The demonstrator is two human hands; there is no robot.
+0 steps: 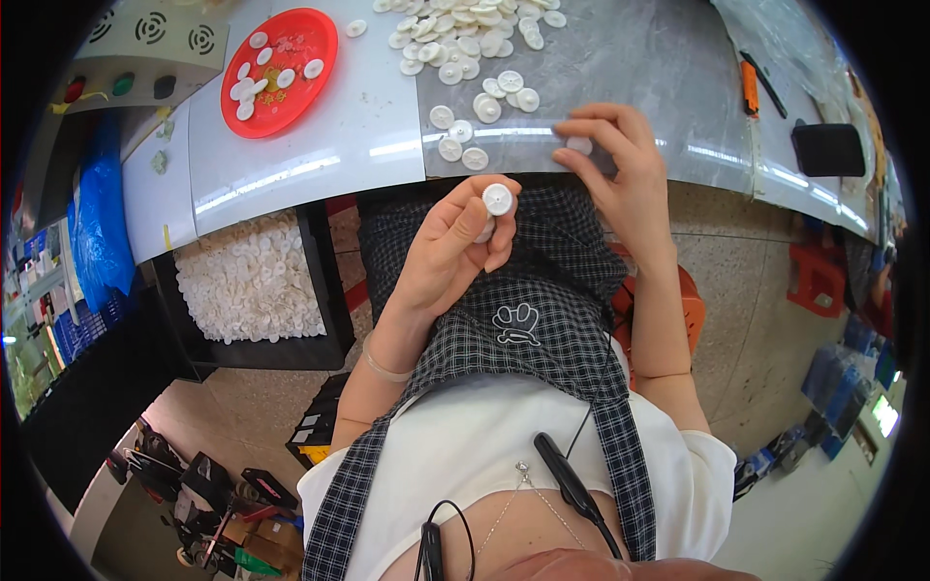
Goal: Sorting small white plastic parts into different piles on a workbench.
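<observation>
My left hand [450,242] is closed around small white plastic discs in front of my apron. One round disc [497,199] with a raised centre faces up at the thumb and forefinger. Part of another disc [485,230] shows lower among the fingers. My right hand [620,160] is over the table's near edge, its thumb and fingers apart. A blurred white disc [578,145] shows in the gap between them; whether they touch it is unclear. To the left of this hand, several loose discs [461,131] lie on the grey table mat [542,68].
A large heap of white discs [465,29] covers the far middle. At far left, a red plate [327,58] carries several discs. Below the table's left side is a black bin [334,320] full of small white parts. An orange cutter [750,89] and black phone-like slab [828,150] lie right.
</observation>
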